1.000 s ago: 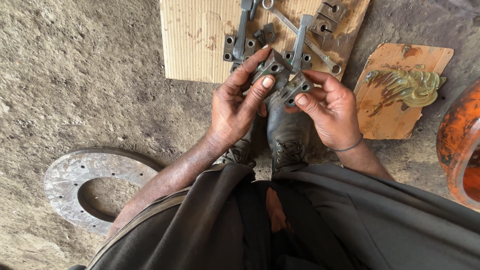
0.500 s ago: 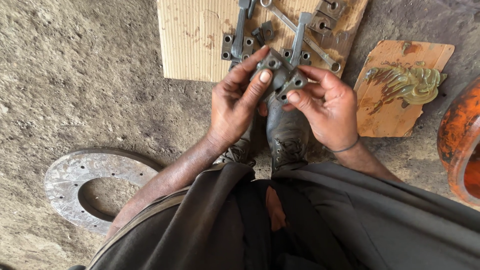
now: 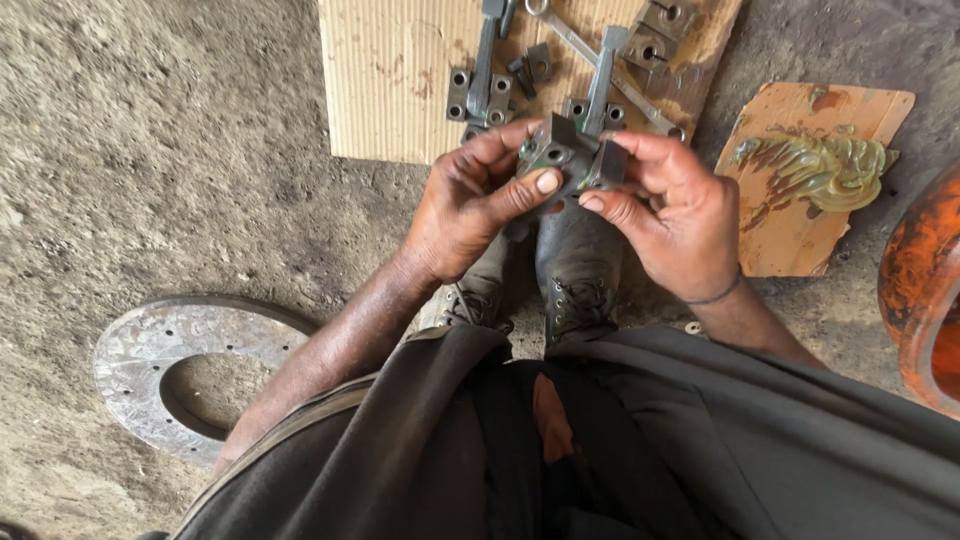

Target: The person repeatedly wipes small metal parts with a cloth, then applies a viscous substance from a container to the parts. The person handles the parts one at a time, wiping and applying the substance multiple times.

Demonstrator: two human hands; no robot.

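Head view, looking straight down. Left hand (image 3: 470, 205) and right hand (image 3: 672, 215) meet in the middle of the frame, both grasping a small dark metal bracket (image 3: 568, 160) with round holes in it. Left hand: thumb pressed across the near face of the bracket, fingers curled over its far side. Right hand: thumb on the bracket's right end, fingers wrapped behind. The bracket sits between the two hands, raised off the floor, greenish smear on it.

Just beyond the hands: a corrugated cardboard sheet (image 3: 400, 80) on the ground, carrying similar metal parts (image 3: 478, 90) – long bars with holed end blocks, a few loose small blocks, a thin rod lying diagonal. Some of these lie directly behind the held bracket.

Right of the right hand: a brown board piece (image 3: 790, 230) with a blob of green grease (image 3: 825, 165) on its upper part. Further right, at frame edge, an orange rounded object (image 3: 925, 280), only partly in view.

Directly below the hands: two dark laced boots (image 3: 575, 275), side by side. Nearer the camera, dark trousers fill the bottom of the frame.

Well to the left of the left hand, near its forearm: a flat metal ring flange (image 3: 150, 350) with bolt holes, lying on the rough concrete floor (image 3: 150, 150).
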